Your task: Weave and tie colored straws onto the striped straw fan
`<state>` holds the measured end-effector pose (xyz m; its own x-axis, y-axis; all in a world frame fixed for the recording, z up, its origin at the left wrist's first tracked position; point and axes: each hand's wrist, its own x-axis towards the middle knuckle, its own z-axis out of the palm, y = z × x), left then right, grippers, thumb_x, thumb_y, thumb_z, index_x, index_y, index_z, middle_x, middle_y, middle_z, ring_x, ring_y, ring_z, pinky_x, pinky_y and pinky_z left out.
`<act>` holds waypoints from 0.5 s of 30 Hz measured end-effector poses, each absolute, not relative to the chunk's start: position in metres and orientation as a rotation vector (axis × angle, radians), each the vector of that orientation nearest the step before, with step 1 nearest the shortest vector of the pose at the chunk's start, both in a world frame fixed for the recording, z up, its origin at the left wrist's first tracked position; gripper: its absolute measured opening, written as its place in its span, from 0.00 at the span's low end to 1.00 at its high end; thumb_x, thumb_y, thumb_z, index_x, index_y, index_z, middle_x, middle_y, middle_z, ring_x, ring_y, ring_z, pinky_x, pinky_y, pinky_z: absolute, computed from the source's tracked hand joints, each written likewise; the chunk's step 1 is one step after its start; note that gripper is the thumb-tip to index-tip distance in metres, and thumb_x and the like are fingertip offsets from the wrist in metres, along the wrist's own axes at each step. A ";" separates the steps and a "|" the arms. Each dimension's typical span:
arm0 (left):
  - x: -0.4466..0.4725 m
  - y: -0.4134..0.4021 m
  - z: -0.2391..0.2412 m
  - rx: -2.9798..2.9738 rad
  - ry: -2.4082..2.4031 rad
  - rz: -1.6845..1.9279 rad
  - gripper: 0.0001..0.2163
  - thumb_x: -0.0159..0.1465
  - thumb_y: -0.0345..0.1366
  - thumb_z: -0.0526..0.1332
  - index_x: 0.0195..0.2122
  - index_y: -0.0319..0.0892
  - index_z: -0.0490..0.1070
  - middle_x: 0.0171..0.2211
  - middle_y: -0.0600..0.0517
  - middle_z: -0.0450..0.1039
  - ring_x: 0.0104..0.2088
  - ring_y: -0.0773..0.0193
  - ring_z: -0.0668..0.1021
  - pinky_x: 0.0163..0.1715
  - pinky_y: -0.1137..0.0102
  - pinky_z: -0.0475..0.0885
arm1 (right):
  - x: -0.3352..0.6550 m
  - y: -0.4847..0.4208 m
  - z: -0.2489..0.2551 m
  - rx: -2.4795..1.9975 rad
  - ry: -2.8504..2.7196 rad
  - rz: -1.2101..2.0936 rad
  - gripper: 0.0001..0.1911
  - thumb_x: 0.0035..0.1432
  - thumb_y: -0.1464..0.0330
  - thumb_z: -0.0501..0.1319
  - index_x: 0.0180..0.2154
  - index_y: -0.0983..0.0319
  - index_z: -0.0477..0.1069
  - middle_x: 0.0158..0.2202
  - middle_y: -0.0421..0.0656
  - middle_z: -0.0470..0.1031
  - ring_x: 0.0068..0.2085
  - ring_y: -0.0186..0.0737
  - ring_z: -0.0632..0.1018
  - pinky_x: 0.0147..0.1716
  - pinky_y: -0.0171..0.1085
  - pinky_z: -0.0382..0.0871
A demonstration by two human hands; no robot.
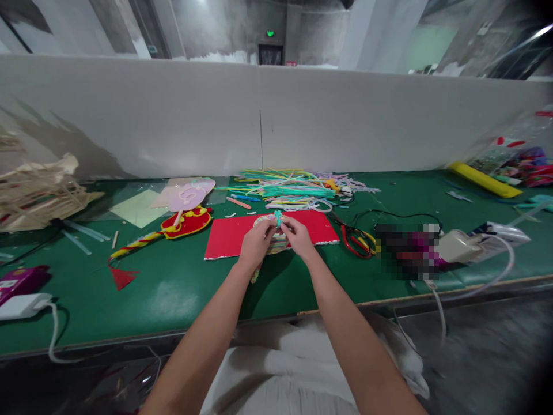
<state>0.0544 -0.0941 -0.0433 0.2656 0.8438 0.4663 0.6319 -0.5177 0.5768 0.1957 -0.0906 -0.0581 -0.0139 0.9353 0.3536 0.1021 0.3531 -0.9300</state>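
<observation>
Meeting at the centre of the frame, the left hand (256, 242) and the right hand (298, 236) are both pinching a small round woven piece (276, 241) made of pastel pipe cleaners, with a teal twist (278, 217) sticking up from its top between the fingertips. Each grip is closing on that piece, thumbs and forefingers pressing its edges from either side. The piece is hovering just above a red felt sheet (319, 227) that is lying flat on the green worktop (173, 288).

Behind the hands, toward the upper centre, a loose heap of coloured pipe cleaners (294, 187) is spreading across the worktop. Left of centre, a red and yellow felt ornament (186, 222) is lying beside a pink lollipop-shaped cutout (190, 195), with a braided cord and red tassel (122, 276) trailing toward the lower left. Just right of the red sheet, red-handled scissors (352, 239) are resting. At the upper right, a yellow strip (484, 180) is lying near a clear bag of supplies (514, 150).
</observation>
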 end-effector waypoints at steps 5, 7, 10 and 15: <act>0.056 -0.097 -0.041 2.279 1.391 1.105 0.09 0.62 0.35 0.51 0.41 0.45 0.66 0.36 0.52 0.72 0.34 0.67 0.72 0.32 0.75 0.64 | 0.198 -0.093 -0.056 -1.018 -1.502 0.810 0.09 0.53 0.61 0.54 0.29 0.61 0.66 0.25 0.41 0.69 0.29 0.36 0.71 0.31 0.36 0.66; 0.054 -0.096 -0.040 2.322 1.374 1.104 0.10 0.62 0.35 0.50 0.42 0.45 0.66 0.38 0.51 0.72 0.36 0.66 0.72 0.33 0.74 0.64 | 0.200 -0.093 -0.057 -1.029 -1.523 0.809 0.09 0.53 0.61 0.54 0.29 0.60 0.66 0.24 0.41 0.68 0.28 0.36 0.71 0.30 0.36 0.66; 0.047 -0.091 -0.039 2.452 1.315 1.072 0.10 0.62 0.34 0.49 0.40 0.44 0.68 0.39 0.50 0.72 0.40 0.65 0.71 0.38 0.72 0.64 | 0.203 -0.092 -0.057 -1.056 -1.564 0.841 0.09 0.53 0.62 0.54 0.27 0.60 0.66 0.23 0.40 0.68 0.26 0.35 0.69 0.27 0.35 0.65; 0.034 -0.081 -0.036 2.675 1.257 0.896 0.08 0.61 0.33 0.53 0.37 0.45 0.70 0.37 0.51 0.73 0.39 0.62 0.71 0.39 0.68 0.62 | 0.206 -0.092 -0.059 -1.090 -1.619 0.929 0.10 0.52 0.61 0.55 0.26 0.60 0.66 0.23 0.40 0.68 0.25 0.35 0.69 0.21 0.33 0.65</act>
